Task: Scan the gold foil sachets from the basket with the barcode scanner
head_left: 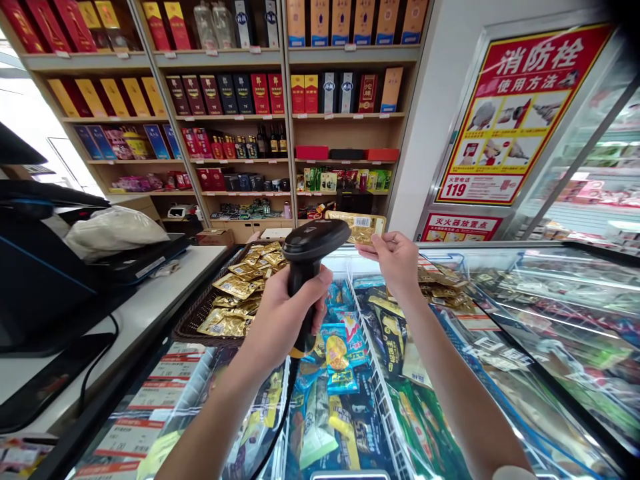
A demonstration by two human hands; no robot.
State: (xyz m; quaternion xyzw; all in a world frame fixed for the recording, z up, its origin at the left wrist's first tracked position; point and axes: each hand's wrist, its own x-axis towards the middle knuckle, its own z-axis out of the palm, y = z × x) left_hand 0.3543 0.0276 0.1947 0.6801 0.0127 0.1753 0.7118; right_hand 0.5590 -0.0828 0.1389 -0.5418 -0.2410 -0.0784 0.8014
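Note:
My left hand (290, 307) is wrapped round the handle of a black barcode scanner (316, 240), its head turned toward the right and its cable trailing down. Pinched by its right end in my right hand (395, 260) is a small gold snack packet (359, 228), with a white barcode label facing me. The packet is just beyond the scanner's head, overlapped by it in the view. A brown woven basket (186, 327) full of similar gold packets (237, 287) stands left of the scanner. Past my right wrist lies another pile of gold-brown packets (443, 283).
Below my hands is a glass-topped freezer (505, 373) with ice cream packs in wire-divided sections (370, 333). At left is a white counter (203, 260) with black checkout equipment (45, 267) and a white plastic bag (115, 227). Boxed goods fill the shelves (345, 57) behind.

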